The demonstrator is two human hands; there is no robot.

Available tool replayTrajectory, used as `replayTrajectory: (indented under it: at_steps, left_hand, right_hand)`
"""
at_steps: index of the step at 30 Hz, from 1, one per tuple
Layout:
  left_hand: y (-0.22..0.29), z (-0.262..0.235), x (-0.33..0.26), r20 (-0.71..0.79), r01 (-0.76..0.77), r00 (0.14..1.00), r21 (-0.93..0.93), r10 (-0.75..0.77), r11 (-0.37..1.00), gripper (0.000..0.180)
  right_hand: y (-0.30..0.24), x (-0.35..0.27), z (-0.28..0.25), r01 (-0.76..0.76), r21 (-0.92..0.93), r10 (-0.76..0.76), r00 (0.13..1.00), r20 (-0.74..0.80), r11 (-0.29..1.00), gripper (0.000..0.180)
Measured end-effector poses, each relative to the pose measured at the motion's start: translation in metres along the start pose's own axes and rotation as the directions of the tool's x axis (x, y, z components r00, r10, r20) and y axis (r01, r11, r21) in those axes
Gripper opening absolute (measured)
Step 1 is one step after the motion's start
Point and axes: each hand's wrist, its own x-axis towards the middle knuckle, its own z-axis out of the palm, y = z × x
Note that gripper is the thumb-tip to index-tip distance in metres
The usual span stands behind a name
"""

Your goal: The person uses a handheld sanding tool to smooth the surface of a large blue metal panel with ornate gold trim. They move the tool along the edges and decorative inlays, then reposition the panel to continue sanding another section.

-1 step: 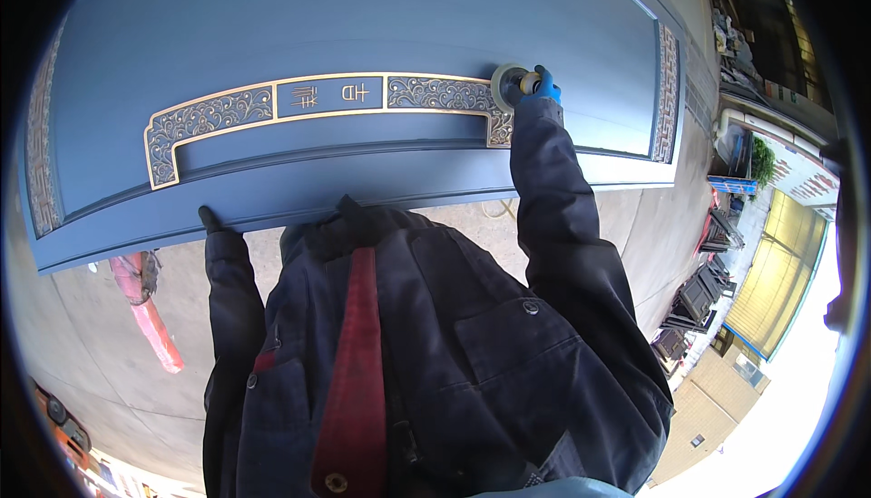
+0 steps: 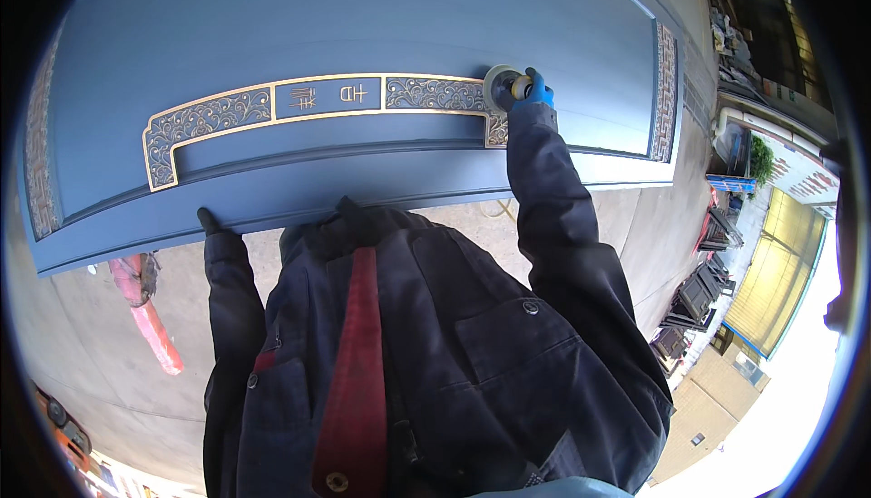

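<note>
At left, we rest our dark-gloved left hand point(image 2: 209, 219) on the near edge of the blue door panel point(image 2: 308, 22), presumably to brace ourselves and steady it; whether its fingers curl under or simply lie there, we cannot tell. Further right, the gold-edged scrollwork band point(image 2: 327, 108) crosses the panel's face, its two ends bent toward us, beyond those fingers. At its right corner we have the disc tool point(image 2: 495, 88), probably a sander, its round pad overlapping the trim in view. Our blue-gloved right hand point(image 2: 539, 92) grasps it, likely for guiding pressure, the pad just left of the fingers.
</note>
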Motion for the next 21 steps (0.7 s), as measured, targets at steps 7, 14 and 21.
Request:
replayTrajectory:
  at_steps: [7,14,21]
  left_hand:
    - [0.001,-0.01,0.012,0.034,0.039,0.999,-0.053,-0.037,0.998,0.107]
    - [0.003,0.002,0.003,0.046,-0.004,0.999,0.003,0.003,1.0,0.111]
    - [0.007,0.009,-0.008,0.079,0.002,0.997,-0.042,0.001,0.999,0.105]
  right_hand:
    - [0.023,0.005,0.001,0.08,-0.054,-0.087,0.985,-0.149,0.995,0.088]
    - [0.024,-0.013,0.005,0.129,-0.193,-0.103,0.985,0.141,0.973,0.089]
    - [0.05,0.017,-0.005,-0.032,-0.092,0.032,0.999,-0.007,0.995,0.093]
